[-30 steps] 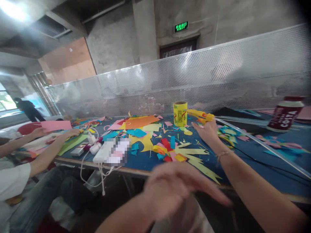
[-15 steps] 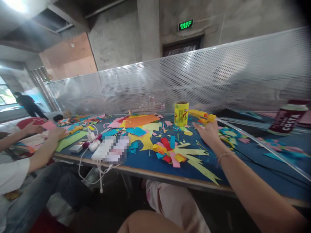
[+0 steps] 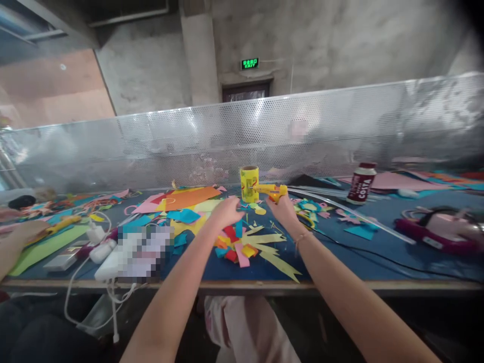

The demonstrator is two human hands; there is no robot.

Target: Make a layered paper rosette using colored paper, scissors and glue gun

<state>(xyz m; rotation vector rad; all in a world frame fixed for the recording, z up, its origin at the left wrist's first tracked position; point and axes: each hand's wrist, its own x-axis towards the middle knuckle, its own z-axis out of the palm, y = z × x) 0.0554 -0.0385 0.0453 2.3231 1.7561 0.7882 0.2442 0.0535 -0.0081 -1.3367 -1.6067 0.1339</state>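
A yellow hot glue gun [image 3: 269,188] is in my right hand [image 3: 284,210], its nozzle pointing left at an upright yellow printed roll [image 3: 248,186]. A long clear glue stick [image 3: 355,213] runs back from the gun to the right. My left hand [image 3: 226,214] is over the table just left of the roll, with its fingers partly hidden and blurred. Below it lies a cluster of coloured paper loops [image 3: 231,246] in red, blue, pink and yellow. Pale yellow pointed paper strips [image 3: 270,242] fan out to the right of the cluster.
A white power strip [image 3: 113,259] with cables lies at the front left. Nearby, another person's hand [image 3: 26,239] is at a second yellow tool. A Costa bottle [image 3: 362,182] and a purple device [image 3: 434,236] stand on the right. A perforated metal panel [image 3: 159,141] borders the back.
My left hand has come into view and reached forward beside the yellow roll. The camera has turned right, bringing the purple device into view. My right hand still holds the glue gun.
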